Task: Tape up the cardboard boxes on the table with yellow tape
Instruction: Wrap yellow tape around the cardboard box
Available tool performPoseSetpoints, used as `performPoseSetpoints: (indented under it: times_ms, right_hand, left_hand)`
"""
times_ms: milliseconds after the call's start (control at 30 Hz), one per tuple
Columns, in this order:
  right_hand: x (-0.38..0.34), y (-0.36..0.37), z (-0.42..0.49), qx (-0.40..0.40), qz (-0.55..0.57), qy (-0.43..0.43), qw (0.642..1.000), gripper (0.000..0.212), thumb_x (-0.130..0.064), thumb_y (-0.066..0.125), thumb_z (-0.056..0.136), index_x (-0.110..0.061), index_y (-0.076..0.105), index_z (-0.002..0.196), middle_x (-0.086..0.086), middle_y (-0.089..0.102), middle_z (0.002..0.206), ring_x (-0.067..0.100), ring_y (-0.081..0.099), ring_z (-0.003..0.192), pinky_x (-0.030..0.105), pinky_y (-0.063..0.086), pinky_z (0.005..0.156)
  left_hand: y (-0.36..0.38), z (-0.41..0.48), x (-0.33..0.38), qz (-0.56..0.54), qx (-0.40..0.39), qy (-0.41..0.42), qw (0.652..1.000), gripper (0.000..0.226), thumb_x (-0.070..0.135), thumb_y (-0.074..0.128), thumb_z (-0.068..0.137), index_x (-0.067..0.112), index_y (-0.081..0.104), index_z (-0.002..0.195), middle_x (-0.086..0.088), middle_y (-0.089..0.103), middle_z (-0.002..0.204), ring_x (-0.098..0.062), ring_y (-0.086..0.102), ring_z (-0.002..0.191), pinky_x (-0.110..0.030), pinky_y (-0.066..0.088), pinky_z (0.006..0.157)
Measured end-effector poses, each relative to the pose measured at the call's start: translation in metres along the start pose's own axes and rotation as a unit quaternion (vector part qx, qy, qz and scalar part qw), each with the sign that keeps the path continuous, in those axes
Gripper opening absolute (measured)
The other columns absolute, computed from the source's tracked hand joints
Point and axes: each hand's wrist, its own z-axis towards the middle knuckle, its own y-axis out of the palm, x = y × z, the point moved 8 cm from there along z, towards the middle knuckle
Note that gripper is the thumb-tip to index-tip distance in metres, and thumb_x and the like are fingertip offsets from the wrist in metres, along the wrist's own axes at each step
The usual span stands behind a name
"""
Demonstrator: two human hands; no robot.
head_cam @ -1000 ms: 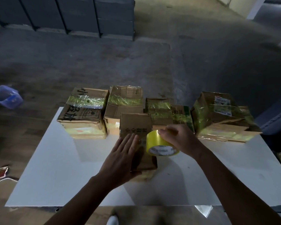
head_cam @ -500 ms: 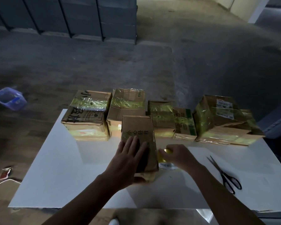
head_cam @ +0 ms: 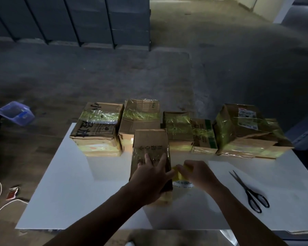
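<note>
A narrow brown cardboard box (head_cam: 150, 139) with black printing stands on the white table (head_cam: 78, 192), in front of a row of boxes. My left hand (head_cam: 152, 176) lies flat on its top, fingers spread, pressing it down. Beside the box's right side, my right hand (head_cam: 196, 172) grips the yellow tape roll (head_cam: 180, 175), held low against the table. The hand hides most of the roll. A yellow strip runs from the roll to the box's right edge.
Several boxes wrapped in yellow tape (head_cam: 100, 128) (head_cam: 245, 130) line the table's far side. Black scissors (head_cam: 251, 194) lie at the right. On the floor at the left are a blue plastic tub (head_cam: 15, 112) and a white cable (head_cam: 0, 201).
My right hand brought the tape roll down from above the box to the table at the box's right side. The scissors came into sight. My left hand stayed on the box.
</note>
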Motion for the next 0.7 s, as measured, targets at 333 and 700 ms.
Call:
performPoseSetpoints:
  times_ms: [333, 700]
  right_hand:
    - [-0.053, -0.037, -0.002, 0.027, 0.091, -0.152, 0.984, 0.034, -0.015, 0.057, 0.094, -0.017, 0.054, 0.06, -0.002, 0.046, 0.051, 0.007, 0.04, 0.046, 0.022, 0.032, 0.046]
    - [-0.047, 0.021, 0.004, -0.042, 0.153, -0.034, 0.987, 0.063, -0.067, 0.056, 0.074, -0.015, 0.065, 0.109, -0.009, 0.062, 0.089, -0.001, 0.058, 0.08, 0.008, 0.044, 0.064]
  left_hand:
    - [0.027, -0.041, -0.008, -0.125, 0.139, -0.019, 0.982, 0.068, 0.056, 0.067, 0.08, 0.024, 0.038, 0.134, -0.01, 0.022, 0.158, -0.048, 0.041, 0.131, -0.047, 0.06, 0.073]
    - [0.059, -0.071, -0.048, -0.165, 0.204, -0.019, 0.965, 0.078, 0.053, 0.083, 0.064, 0.017, 0.047, 0.123, -0.008, 0.052, 0.142, -0.031, 0.062, 0.114, -0.033, 0.06, 0.055]
